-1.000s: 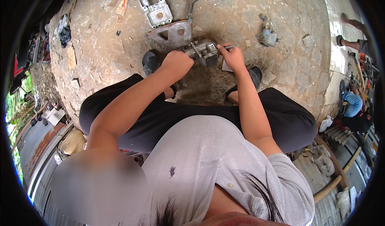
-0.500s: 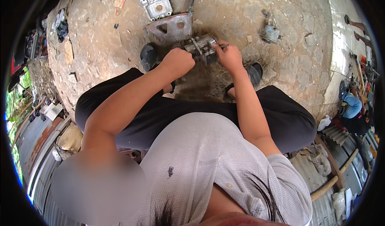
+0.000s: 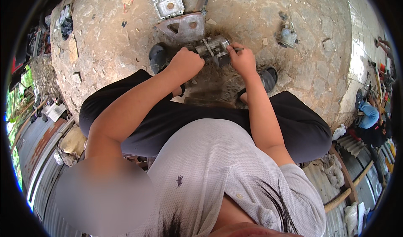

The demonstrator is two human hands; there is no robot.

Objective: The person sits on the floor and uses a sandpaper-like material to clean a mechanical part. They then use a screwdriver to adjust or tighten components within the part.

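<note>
A silvery, greasy cast-metal machine part [image 3: 217, 48] rests on the ground between my feet. My left hand [image 3: 187, 64] is closed in a fist at its left end; the fingertips and whatever they hold are hidden. On the other side, my right hand [image 3: 242, 62] pinches a thin dark rod [image 3: 239, 49] between thumb and fingers, right against the part's right end. Just beyond lies a flat grey metal bracket [image 3: 183, 28] with a triangular hole and a round one.
Further off sits a boxy metal casting [image 3: 166, 2]. A small metal carburetor-like part [image 3: 288, 37] lies to the right. My dark shoes [image 3: 158, 58] flank the work. At the far right another person in blue trousers [image 3: 369, 114] crouches among clutter.
The whole view has shifted slightly, so the ground things appear a little further right. Both hands keep to the machine part with almost the same grip.
</note>
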